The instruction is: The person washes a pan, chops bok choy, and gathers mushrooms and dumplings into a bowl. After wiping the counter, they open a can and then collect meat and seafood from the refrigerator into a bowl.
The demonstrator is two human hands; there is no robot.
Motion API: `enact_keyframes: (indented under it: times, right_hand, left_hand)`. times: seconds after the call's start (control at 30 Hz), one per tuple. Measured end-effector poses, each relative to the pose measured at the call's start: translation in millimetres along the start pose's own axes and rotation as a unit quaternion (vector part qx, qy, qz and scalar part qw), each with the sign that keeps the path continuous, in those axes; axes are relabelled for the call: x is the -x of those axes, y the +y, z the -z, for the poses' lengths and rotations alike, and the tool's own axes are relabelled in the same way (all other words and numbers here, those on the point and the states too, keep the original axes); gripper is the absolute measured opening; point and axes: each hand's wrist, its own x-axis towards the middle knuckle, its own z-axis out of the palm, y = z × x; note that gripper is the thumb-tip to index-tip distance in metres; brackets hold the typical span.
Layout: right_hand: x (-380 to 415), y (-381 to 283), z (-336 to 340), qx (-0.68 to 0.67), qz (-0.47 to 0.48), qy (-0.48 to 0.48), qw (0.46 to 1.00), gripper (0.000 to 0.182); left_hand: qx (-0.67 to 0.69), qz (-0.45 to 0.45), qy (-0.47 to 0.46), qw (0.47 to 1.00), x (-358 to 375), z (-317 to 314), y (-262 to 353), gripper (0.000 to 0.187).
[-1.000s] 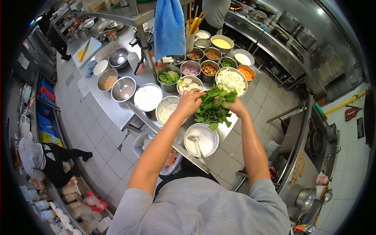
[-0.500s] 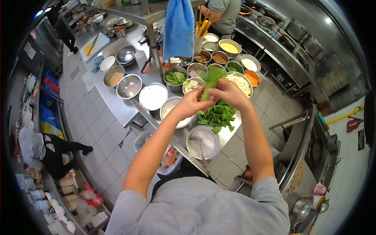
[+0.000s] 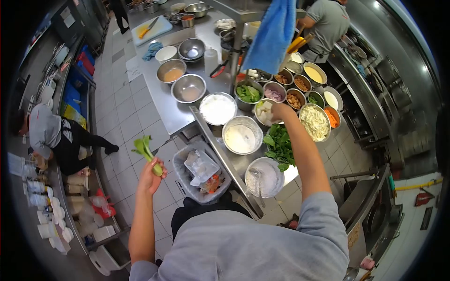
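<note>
My left hand (image 3: 150,178) is held out to the left above the floor, closed around the pale base of a leafy green stalk (image 3: 146,151). Its leaves point up and away from me. My right hand (image 3: 282,112) reaches over the counter, beside a bowl of white chunks (image 3: 265,111) and above a pile of leafy greens (image 3: 278,143). The fingers on that side are turned down and mostly hidden, so whether they hold anything does not show. Closer to me stands a bowl of whitish liquid (image 3: 268,175) with a utensil in it.
A lined waste bin (image 3: 180,161) stands left of the steel counter (image 3: 211,136). Bowls of white powder (image 3: 218,108), shredded cabbage (image 3: 314,122) and shredded carrot (image 3: 332,117) sit around. A blue towel (image 3: 271,37) hangs from the shelf. Co-workers stand at the left (image 3: 49,131) and back right (image 3: 323,23).
My hands, together at the greens before, are now apart. The left has carried the stalk down and left; the right stays over the counter. My view has shifted left, showing more of the bin.
</note>
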Motion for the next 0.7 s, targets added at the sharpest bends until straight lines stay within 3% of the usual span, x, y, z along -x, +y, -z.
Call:
enact_keyframes:
  times: [0.17,0.23,0.27,0.3,0.33,0.4,0.43,0.5,0.53,0.57,0.6,0.63,0.7]
  right_hand:
    - [2.4,-24.1,-14.7,-0.003,-0.082,0.104,0.991,0.052]
    - [14.8,-31.1,-8.6,0.000,-0.055,0.137,0.989,0.045]
    - [12.8,-35.4,-5.3,-0.014,-0.101,0.114,0.988,0.039]
    - [-10.3,-18.8,-25.1,0.005,-0.156,0.150,0.976,0.036]
    - [-6.4,-15.9,-24.1,0.011,-0.149,0.172,0.974,0.031]
    - [-6.0,-7.1,-26.7,-0.019,-0.186,0.275,0.943,0.035]
    - [4.3,-6.9,-30.3,-0.104,-0.128,0.419,0.893,0.036]
    - [-4.7,-0.9,-30.0,-0.154,-0.141,0.557,0.804,0.034]
    - [6.5,-37.6,-3.0,-0.366,-0.131,0.498,0.775,0.032]
    - [33.5,-83.6,22.8,-0.560,-0.122,0.408,0.710,0.031]
    - [49.6,-139.1,41.8,-0.648,-0.022,0.386,0.656,0.027]
    - [72.6,-232.1,85.4,-0.696,-0.035,0.391,0.601,0.023]
    - [43.4,-267.8,86.1,-0.712,-0.062,0.347,0.607,0.017]
  left_hand:
    - [0.061,0.012,0.051,0.997,22.6,110.6,-3.1,0.022]
    - [0.123,0.012,0.045,0.991,17.6,149.3,-1.3,0.030]
    - [0.153,0.010,0.040,0.987,19.5,153.1,11.6,0.037]
    - [0.181,0.008,0.036,0.983,16.7,153.8,25.3,0.045]
    - [0.206,-0.004,-0.005,0.978,8.7,164.4,35.7,0.050]
    - [0.245,-0.013,-0.065,0.967,-9.9,192.8,55.0,0.056]
    - [0.260,-0.011,-0.090,0.961,-19.2,206.6,65.3,0.058]
    - [0.236,-0.026,-0.081,0.968,-34.7,228.9,90.2,0.057]
    - [0.206,-0.033,-0.078,0.975,-41.4,238.4,106.3,0.057]
    - [0.174,-0.034,-0.073,0.982,-42.1,245.3,119.1,0.056]
    - [0.141,-0.032,-0.071,0.987,-41.3,254.6,130.1,0.057]
    - [0.093,-0.041,-0.048,0.994,-40.8,263.2,138.4,0.057]
    - [-0.004,-0.071,-0.011,0.997,-47.9,275.3,157.6,0.057]
